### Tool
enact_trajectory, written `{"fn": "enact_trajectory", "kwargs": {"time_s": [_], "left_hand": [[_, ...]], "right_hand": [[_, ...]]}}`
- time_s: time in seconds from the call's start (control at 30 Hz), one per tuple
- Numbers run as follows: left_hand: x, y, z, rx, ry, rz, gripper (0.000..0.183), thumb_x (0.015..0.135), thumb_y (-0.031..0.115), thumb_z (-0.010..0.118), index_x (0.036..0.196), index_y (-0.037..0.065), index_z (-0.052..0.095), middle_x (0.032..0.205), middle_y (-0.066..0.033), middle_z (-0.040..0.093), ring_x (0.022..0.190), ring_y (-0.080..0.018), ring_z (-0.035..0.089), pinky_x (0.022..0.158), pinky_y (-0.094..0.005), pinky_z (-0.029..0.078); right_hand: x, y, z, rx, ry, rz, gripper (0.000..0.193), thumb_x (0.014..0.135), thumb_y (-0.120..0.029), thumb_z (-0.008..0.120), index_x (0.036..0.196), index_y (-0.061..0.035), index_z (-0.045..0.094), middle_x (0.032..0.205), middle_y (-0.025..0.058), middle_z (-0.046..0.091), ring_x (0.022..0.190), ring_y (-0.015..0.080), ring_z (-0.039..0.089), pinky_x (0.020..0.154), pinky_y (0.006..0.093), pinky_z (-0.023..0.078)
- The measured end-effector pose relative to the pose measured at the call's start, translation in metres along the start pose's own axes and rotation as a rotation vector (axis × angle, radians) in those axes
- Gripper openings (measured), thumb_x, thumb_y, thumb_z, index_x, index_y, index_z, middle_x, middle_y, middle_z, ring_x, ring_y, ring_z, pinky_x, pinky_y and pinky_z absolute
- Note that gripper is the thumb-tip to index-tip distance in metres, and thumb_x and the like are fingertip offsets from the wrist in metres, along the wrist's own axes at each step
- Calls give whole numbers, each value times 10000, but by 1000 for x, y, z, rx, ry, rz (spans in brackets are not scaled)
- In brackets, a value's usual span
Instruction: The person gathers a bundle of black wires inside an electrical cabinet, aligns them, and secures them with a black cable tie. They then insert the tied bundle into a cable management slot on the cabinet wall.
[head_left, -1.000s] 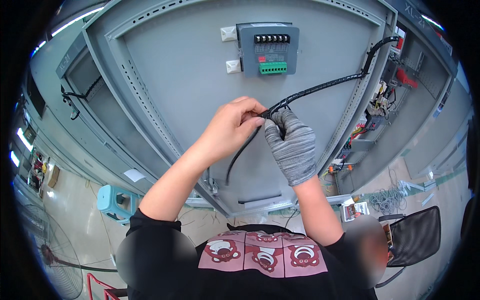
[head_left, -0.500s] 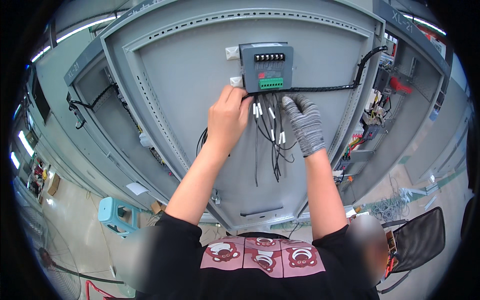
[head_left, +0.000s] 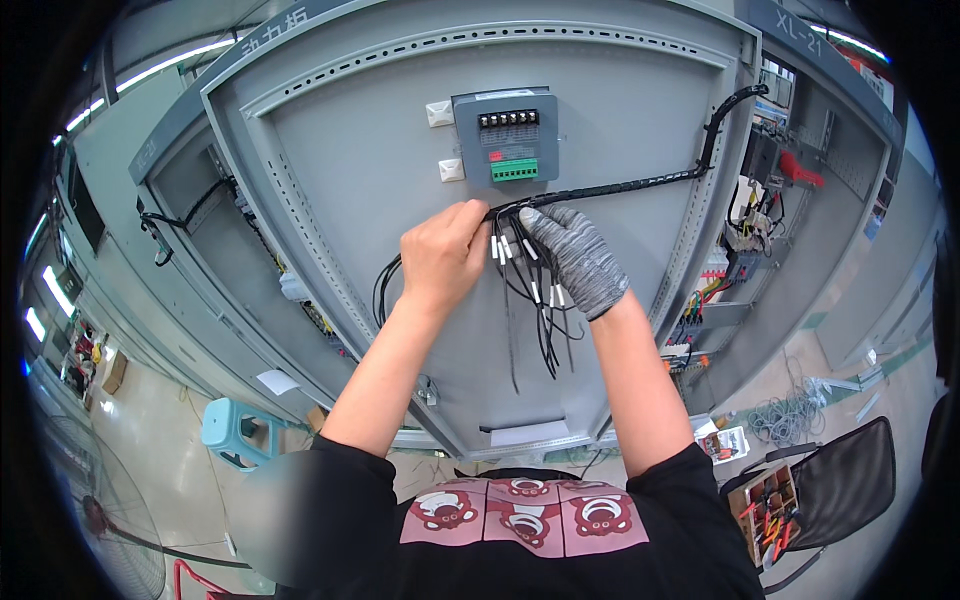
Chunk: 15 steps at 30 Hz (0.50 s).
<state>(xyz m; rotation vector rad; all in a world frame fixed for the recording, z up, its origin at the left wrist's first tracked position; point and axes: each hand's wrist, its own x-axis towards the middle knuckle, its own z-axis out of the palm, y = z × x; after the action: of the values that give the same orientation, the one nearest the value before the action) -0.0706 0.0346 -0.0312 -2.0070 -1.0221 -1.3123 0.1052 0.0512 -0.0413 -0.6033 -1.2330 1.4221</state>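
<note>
A black wrapped wire harness (head_left: 610, 189) runs across the grey cabinet door (head_left: 370, 150), just below a panel meter (head_left: 505, 140) with a black and a green terminal strip. My bare left hand (head_left: 441, 252) pinches the harness near its left end. In a grey knit glove, my right hand (head_left: 578, 258) has its thumb and fingers closed on the harness a little to the right. Several loose black wires (head_left: 545, 320) with white marker sleeves hang down between my hands. A loop of black wire (head_left: 384, 288) shows beside my left wrist. My right fingertips are partly hidden.
Two white adhesive mounts (head_left: 452, 170) sit left of the meter. Open cabinets with wiring (head_left: 745, 215) flank the door. A light blue stool (head_left: 238, 432) stands lower left; a black mesh chair (head_left: 845, 480) with a tool box (head_left: 765, 510) is lower right.
Both hands have drawn the harness down and left, away from the meter's lower edge. It now slopes down toward my left hand, and the hanging wires have shifted with it.
</note>
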Motion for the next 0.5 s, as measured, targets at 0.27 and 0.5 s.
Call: {"fn": "enact_trajectory", "kwargs": {"time_s": [0.27,0.5], "left_hand": [[6,0,-7,-107,-87,-79,126,801,72,650,884,90,557,761,-63,633,653,-295,621,545,-384,466],[14,-3,-28,-254,-309,-119,135,812,77,643,933,84,584,752,-80,630,648,-297,613,566,-374,470]], "right_hand": [[1,-6,0,-150,-92,-47,165,912,-158,664,975,-8,685,812,31,685,663,90,622,613,229,515],[-5,3,0,-303,88,-191,212,917,-191,655,984,8,689,809,69,695,701,137,640,665,278,522]]}}
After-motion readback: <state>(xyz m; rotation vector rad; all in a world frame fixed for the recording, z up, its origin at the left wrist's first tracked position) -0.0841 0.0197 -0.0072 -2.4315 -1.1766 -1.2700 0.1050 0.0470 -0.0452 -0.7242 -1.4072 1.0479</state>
